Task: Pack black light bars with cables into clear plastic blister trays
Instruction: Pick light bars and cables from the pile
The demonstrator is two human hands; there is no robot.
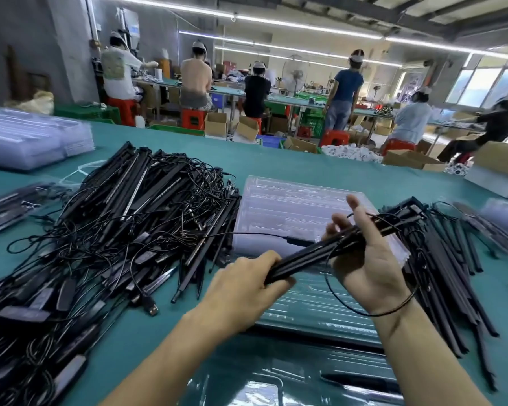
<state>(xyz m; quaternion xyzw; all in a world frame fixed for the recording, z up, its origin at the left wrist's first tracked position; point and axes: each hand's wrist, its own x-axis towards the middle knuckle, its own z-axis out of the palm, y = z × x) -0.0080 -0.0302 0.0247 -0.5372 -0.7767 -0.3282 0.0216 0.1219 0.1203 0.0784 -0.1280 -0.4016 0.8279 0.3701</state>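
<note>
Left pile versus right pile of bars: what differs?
The left pile is bigger and tangled in loose cables; the right pile is smaller, its bars lying roughly parallel. The left pile lies left of the clear trays, the right pile right of them. Both hold black bars.

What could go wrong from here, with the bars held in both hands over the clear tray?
1. A thin cable runs from the held light bars toward the tangled pile; it may snag and drag others along.
2. A cable loop hangs at the wrist of the right hand and could catch as the bars go down.
3. The left hand and right hand grip several bars together, so they might seat crookedly in the clear tray.
</note>
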